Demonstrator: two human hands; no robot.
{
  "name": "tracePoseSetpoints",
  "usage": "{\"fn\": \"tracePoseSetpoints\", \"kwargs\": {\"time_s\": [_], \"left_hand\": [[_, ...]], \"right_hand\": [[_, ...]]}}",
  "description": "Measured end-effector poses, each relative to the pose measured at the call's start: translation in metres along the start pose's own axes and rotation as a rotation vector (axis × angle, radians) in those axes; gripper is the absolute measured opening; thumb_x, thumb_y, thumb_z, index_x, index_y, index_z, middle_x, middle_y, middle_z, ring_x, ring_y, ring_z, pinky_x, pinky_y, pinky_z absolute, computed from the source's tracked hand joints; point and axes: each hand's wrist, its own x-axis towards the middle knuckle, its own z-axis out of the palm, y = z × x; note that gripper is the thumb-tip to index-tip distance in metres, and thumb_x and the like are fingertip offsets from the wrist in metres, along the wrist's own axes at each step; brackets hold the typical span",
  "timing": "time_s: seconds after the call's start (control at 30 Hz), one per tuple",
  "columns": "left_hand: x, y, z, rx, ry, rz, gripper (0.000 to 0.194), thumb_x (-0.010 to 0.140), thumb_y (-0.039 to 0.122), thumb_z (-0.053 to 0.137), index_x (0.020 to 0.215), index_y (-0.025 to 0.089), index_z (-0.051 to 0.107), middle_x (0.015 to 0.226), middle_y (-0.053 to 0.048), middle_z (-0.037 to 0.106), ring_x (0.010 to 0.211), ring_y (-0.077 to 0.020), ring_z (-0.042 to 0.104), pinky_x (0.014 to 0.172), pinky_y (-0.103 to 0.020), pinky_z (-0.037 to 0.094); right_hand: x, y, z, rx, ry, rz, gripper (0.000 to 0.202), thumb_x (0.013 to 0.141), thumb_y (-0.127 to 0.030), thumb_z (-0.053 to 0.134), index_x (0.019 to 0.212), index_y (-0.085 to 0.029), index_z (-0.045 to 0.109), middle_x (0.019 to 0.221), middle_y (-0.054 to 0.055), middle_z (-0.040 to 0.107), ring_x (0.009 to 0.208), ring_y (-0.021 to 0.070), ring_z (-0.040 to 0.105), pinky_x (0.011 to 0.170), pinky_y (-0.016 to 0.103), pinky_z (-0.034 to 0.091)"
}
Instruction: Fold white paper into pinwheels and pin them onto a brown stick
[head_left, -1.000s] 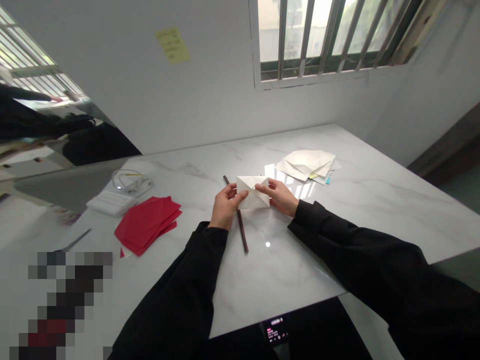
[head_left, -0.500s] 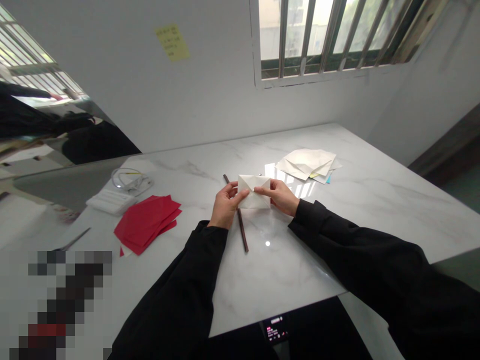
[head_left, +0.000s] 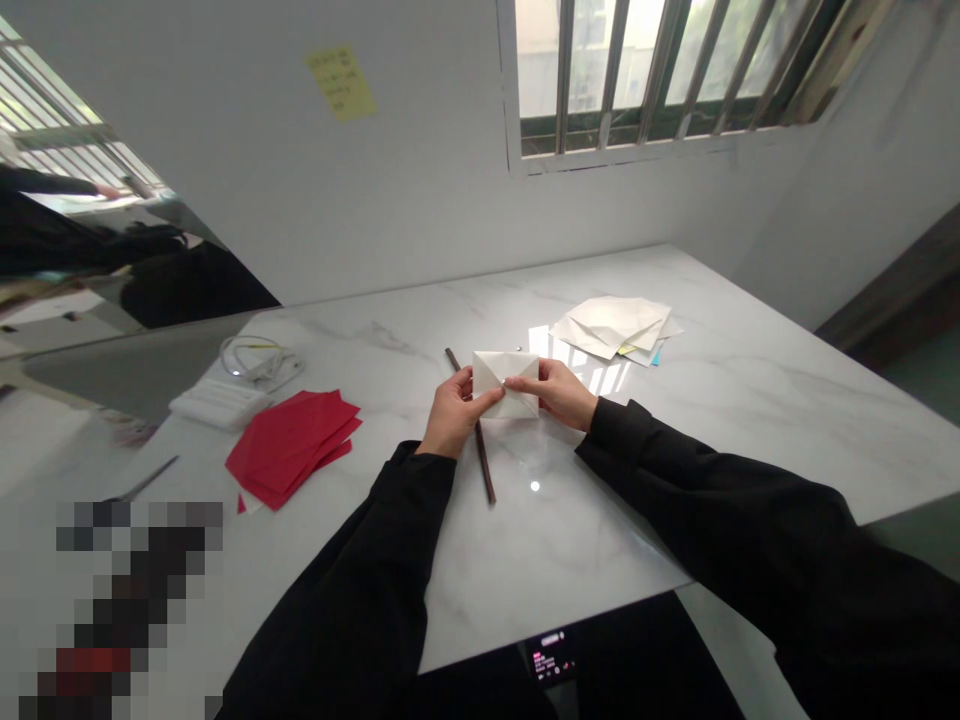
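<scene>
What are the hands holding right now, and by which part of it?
A folded white paper: the left hand grips its left side, the right hand its right side, with both thumbs on the front near the middle.

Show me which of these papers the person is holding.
It's the small white folded paper, gripped by the left hand and right hand. The red pile and the whitish pile both lie on the table, out of the hands.

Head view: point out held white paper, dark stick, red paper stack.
Held white paper (head_left: 516,404), head view, lower half.
Dark stick (head_left: 484,462), head view, shaft below hand.
Red paper stack (head_left: 292,445), head view, top sheet.
</scene>
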Motion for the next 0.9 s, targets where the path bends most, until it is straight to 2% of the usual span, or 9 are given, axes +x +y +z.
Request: {"fn": "tracePoseSetpoints", "kwargs": {"time_s": [0.2, 0.53, 0.9], "left_hand": [[0.0002, -0.001, -0.001, -0.025, -0.016, -0.028, 0.062, 0.062, 0.041, 0.094, 0.114, 0.013, 0.076, 0.103, -0.011, 0.08, 0.092, -0.028, 0.075, 0.088, -0.039, 0.058], [-0.0016, 0.0009, 0.0012, 0.013, -0.025, -0.048, 0.063, 0.057, 0.047, 0.097, 0.106, 0.013, 0.079, 0.102, -0.012, 0.08, 0.094, -0.0301, 0.074, 0.091, -0.042, 0.057], [-0.0012, 0.0024, 0.0025, 0.065, 0.007, -0.054, 0.059, 0.063, 0.05, 0.091, 0.106, 0.011, 0.078, 0.101, -0.012, 0.08, 0.091, -0.0282, 0.073, 0.087, -0.039, 0.056]], "right_hand": [[0.0004, 0.0008, -0.0018, -0.038, 0.012, 0.025, 0.043, 0.068, -0.041, 0.093, 0.099, -0.016, 0.076, 0.098, 0.008, 0.08, 0.082, 0.0217, 0.074, 0.073, 0.033, 0.061], [-0.0009, 0.0002, -0.0002, -0.089, -0.016, 0.003, 0.039, 0.071, -0.042, 0.09, 0.096, -0.016, 0.077, 0.097, 0.008, 0.08, 0.084, 0.0226, 0.074, 0.079, 0.035, 0.06], [0.0019, 0.0017, -0.0035, -0.172, -0.003, -0.038, 0.039, 0.072, -0.043, 0.088, 0.096, -0.015, 0.077, 0.095, 0.008, 0.079, 0.085, 0.0216, 0.072, 0.078, 0.032, 0.059]]}}
